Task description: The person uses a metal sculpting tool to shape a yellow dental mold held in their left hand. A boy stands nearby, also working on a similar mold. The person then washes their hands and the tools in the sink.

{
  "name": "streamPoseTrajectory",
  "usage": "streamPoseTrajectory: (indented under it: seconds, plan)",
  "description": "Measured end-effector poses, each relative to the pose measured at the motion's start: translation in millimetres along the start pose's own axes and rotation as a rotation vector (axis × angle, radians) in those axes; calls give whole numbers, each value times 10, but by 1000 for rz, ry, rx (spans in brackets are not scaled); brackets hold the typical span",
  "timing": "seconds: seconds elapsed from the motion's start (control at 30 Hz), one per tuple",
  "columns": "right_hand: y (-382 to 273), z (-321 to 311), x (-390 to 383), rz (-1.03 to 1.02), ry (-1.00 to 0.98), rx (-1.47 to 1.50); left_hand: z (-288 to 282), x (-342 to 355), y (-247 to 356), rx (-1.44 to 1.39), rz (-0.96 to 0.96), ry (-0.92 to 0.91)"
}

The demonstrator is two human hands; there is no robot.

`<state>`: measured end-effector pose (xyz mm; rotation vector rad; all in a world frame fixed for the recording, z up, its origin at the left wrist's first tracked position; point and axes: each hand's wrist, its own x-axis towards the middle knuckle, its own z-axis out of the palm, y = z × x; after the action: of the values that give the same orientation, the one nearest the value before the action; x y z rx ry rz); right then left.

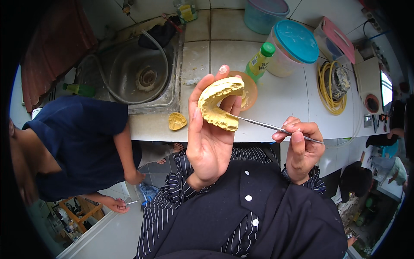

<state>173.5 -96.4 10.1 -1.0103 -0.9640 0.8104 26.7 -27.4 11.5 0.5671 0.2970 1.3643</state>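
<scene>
Currently, left hand (209, 138): I am gripping the yellow teeth cast (217, 103).
Right hand (302, 149): I am pinching a thin metal tool (258, 124), tip touching cast.

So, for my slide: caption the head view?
Left hand holds a yellow dental cast; right hand works it with a metal tool.

A green-capped bottle (259, 62) with a yellow-green label stands on the counter beside a teal-lidded tub (291, 48).
</scene>
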Motion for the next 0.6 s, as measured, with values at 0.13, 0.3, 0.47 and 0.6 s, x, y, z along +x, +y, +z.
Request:
streamPoseTrajectory:
  seconds: [0.13, 0.3, 0.47, 0.6]
  plan:
    - [38, -39, 16, -84, -48, -33, -51, -8, -1, -12, -11, -42]
    - [25, 6, -5, 7, 16, 11, -62, -2, -6, -30, -20, -62]
    - [50, -36, 27, -77, -82, -23, -57, -7, 4, -64, -22, -43]
    - [37, 11, 12, -18, -6, 12, -71, -11, 5, -57, -13, -51]
